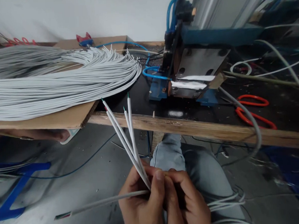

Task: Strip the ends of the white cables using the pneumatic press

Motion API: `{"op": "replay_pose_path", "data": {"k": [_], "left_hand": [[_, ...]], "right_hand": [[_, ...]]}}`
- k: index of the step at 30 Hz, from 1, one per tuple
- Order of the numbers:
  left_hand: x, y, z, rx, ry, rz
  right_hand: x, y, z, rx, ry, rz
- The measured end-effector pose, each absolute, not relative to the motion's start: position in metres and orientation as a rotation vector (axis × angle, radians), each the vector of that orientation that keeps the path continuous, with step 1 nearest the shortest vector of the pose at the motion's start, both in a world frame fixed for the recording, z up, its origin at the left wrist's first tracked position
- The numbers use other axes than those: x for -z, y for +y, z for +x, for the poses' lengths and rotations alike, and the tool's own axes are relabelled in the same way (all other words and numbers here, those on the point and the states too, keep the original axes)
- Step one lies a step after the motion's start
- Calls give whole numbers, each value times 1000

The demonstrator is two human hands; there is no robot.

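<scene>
Several thin white cables (133,140) stand up out of my left hand (145,203), which is closed round them. Green and red wire tips show at their upper ends. A greyer cable (99,203) sticks out to the left from the same grip, with dark green, red and white cores bare at its end. Pressed against the left fingers, my right hand (189,200) is closed in a pinch on the cable bundle; the exact spot it grips is hidden behind the fingers. More white cable (224,203) trails out beyond the right hand, over the lap.
A big coil of white cables (62,93) lies on cardboard (64,122) at the left. Behind the bench's wooden edge (190,124) stands a blue pneumatic machine (202,61) with blue hoses. Scissors with red handles (256,114) lie at the right. A blue metal stand (15,191) is on the floor.
</scene>
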State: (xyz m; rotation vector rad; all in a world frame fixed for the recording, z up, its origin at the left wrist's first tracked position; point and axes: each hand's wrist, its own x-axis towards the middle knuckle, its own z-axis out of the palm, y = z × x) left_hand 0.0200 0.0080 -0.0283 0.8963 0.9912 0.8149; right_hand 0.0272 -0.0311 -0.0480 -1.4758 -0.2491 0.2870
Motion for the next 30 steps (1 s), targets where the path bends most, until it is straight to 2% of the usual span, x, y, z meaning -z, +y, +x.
{"op": "replay_pose_path", "data": {"k": [10, 15, 21, 30], "left_hand": [[38, 3, 22, -873, 1013, 880], [38, 2, 24, -922, 989, 983], [53, 18, 13, -807, 851, 1028], [64, 32, 6, -803, 746, 1076]], "right_hand": [[59, -28, 33, -379, -282, -1375], [56, -34, 38, -409, -246, -1473], [53, -42, 54, -552, -194, -1271], [55, -53, 65, -686, -309, -1356]]}}
